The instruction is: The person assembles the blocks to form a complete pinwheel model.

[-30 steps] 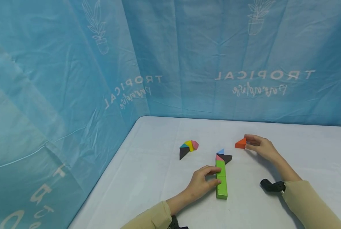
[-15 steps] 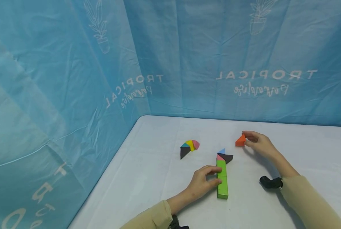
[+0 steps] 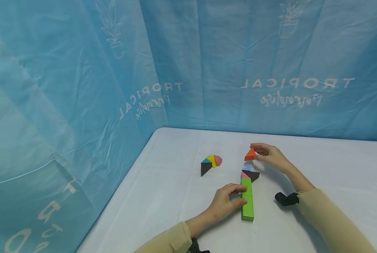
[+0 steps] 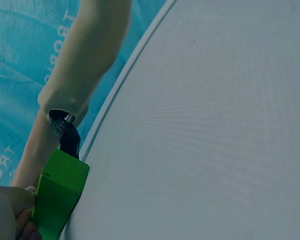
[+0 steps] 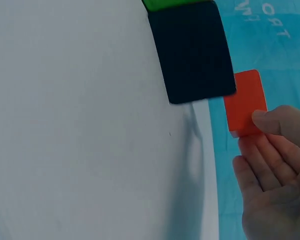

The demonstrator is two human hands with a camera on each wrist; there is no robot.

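Observation:
Two green blocks (image 3: 247,198) lie end to end in a column on the white table. My left hand (image 3: 221,203) reaches in from their left, and its thumb and finger rest on them. A pink triangle (image 3: 244,174), a dark block (image 3: 253,175) and a light blue triangle (image 3: 247,168) sit at the column's far end. Just beyond them, my right hand (image 3: 270,158) pinches an orange triangular block (image 3: 250,154) between thumb and fingers. In the right wrist view the thumb presses the orange block's face (image 5: 245,100), partly behind the dark block (image 5: 192,52).
Left of the column, a small cluster holds a dark block (image 3: 205,168), a teal piece (image 3: 206,160), a yellow piece (image 3: 212,160) and a pink piece (image 3: 218,160). Blue printed curtains (image 3: 207,70) stand along the table's (image 3: 334,168) back and left edges.
The right hand has lifted the orange block and carried it left, to beyond the light blue triangle. The left hand stays at the green blocks.

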